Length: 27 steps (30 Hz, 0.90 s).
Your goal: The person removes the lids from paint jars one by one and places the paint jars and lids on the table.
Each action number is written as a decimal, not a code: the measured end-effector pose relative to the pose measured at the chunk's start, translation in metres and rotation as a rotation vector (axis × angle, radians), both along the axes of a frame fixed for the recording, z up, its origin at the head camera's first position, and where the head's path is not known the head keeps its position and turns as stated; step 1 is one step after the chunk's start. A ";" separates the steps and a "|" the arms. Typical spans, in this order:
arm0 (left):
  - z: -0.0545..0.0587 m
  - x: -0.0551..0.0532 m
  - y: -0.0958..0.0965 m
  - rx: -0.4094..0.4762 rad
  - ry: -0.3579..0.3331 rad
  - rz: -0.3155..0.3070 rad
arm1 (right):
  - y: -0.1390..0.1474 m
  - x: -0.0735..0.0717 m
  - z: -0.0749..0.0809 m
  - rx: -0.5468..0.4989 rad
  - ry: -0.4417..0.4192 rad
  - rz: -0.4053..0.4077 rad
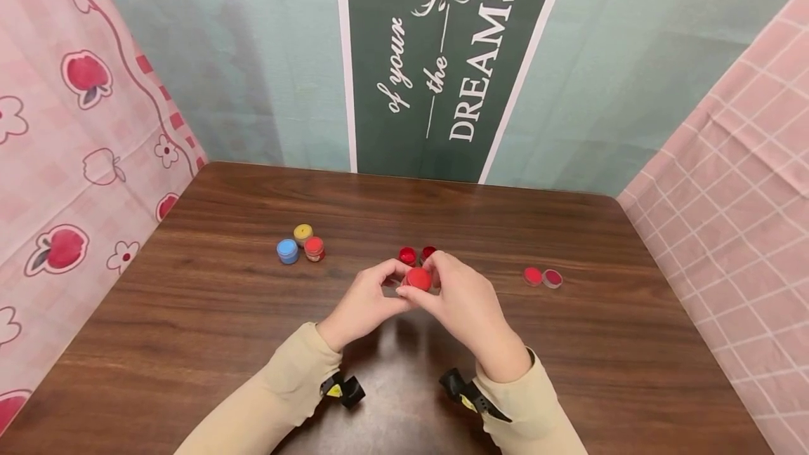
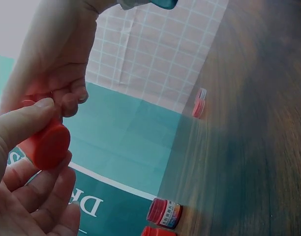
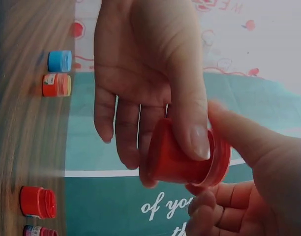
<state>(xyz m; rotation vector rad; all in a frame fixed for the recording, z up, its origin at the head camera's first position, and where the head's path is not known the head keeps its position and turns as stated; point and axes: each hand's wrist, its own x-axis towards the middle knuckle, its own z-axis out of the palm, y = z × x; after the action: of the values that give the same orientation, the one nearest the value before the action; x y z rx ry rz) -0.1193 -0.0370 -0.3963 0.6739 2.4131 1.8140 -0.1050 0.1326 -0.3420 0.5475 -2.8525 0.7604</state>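
Note:
Between both hands, raised above the table, is a small red paint jar (image 1: 418, 278). My left hand (image 1: 363, 304) grips its body, with the thumb (image 3: 199, 142) laid along the side. My right hand (image 1: 464, 297) pinches the rim at the jar's upper end, thumb across the near side. The left wrist view shows the round bottom (image 2: 52, 147) of the jar. Just beyond the hands stand a red open jar (image 1: 407, 255) and a darker red open jar (image 1: 429, 253), partly hidden by the fingers.
A red lid (image 1: 533, 276) and a dark red lid (image 1: 553, 278) lie side by side on the right of the wooden table (image 1: 253, 343). A blue jar (image 1: 287, 251), a yellow jar (image 1: 303, 234) and another red jar (image 1: 314, 249) cluster at the left. Cloth hangs around the table.

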 end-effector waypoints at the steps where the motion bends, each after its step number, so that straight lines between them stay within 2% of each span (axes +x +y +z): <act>1: 0.000 0.000 0.000 0.001 -0.005 0.000 | 0.000 0.000 0.001 0.002 0.002 0.001; 4: 0.002 -0.001 0.001 -0.002 -0.019 0.004 | 0.001 0.000 0.003 -0.011 0.008 0.053; 9: 0.003 -0.001 0.000 -0.017 -0.012 0.002 | 0.010 -0.003 0.004 -0.007 0.012 0.236; 13: 0.001 -0.002 0.002 -0.019 -0.008 -0.033 | 0.021 -0.007 0.004 -0.037 0.001 0.389; 16: -0.004 -0.004 0.005 -0.029 0.011 -0.059 | 0.031 -0.010 0.003 -0.067 -0.031 0.449; 19: -0.008 -0.008 0.010 -0.074 0.062 -0.075 | 0.040 -0.012 -0.001 -0.074 -0.066 0.447; 21: -0.010 -0.012 0.015 -0.112 0.072 -0.093 | 0.047 -0.013 -0.003 -0.078 -0.083 0.427; 24: -0.014 -0.019 0.021 -0.173 0.045 -0.120 | 0.061 -0.016 -0.005 -0.088 -0.104 0.372; 27: -0.020 -0.027 0.027 -0.241 0.017 -0.114 | 0.081 -0.020 -0.008 -0.069 -0.108 0.264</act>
<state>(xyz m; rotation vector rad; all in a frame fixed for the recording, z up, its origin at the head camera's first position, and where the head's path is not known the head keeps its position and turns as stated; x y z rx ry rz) -0.1460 -0.0102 -0.4163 0.7858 2.4914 1.4505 -0.1247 0.2139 -0.3502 0.9117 -2.8722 0.9525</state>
